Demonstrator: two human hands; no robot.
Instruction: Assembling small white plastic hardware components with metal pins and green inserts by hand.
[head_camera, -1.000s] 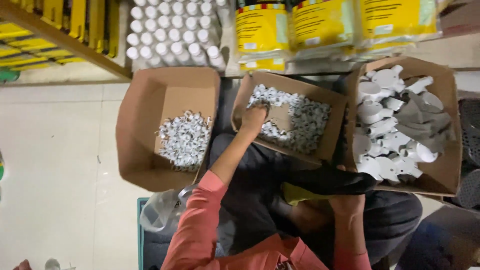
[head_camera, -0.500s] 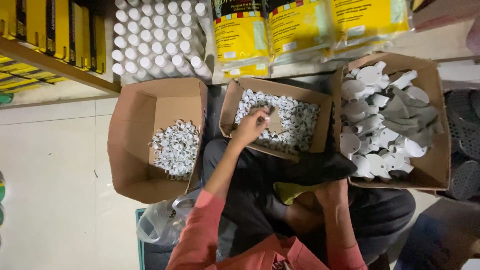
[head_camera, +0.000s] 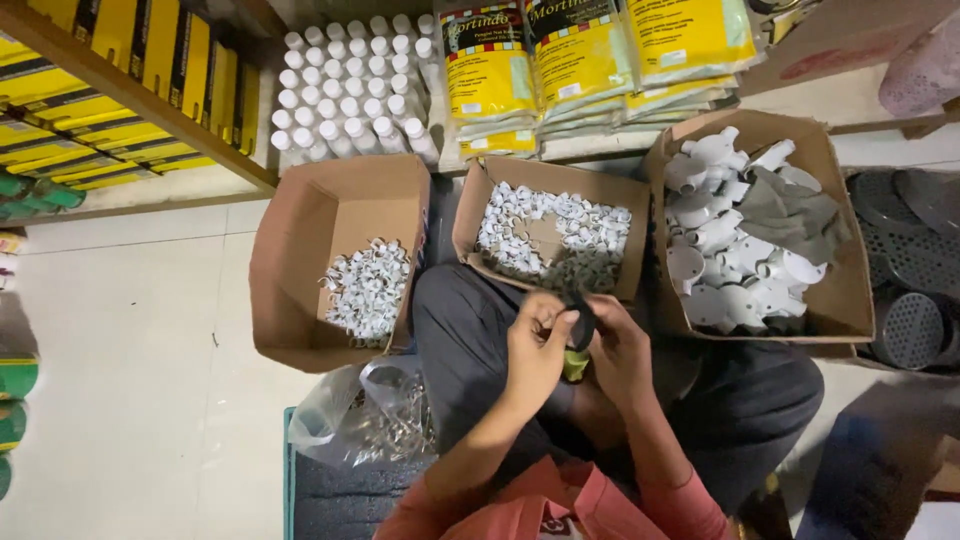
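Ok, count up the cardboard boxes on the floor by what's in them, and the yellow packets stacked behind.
Box of small white clips: 2 (second)
Box of large white fittings: 1
Yellow packet stacks: 3
Total: 6

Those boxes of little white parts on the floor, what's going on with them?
A person sits on the floor, left hand and right hand together over the lap, holding a small dark ring. Ahead sit three boxes: small white clips in the left box and middle box, larger white fittings in the right box.
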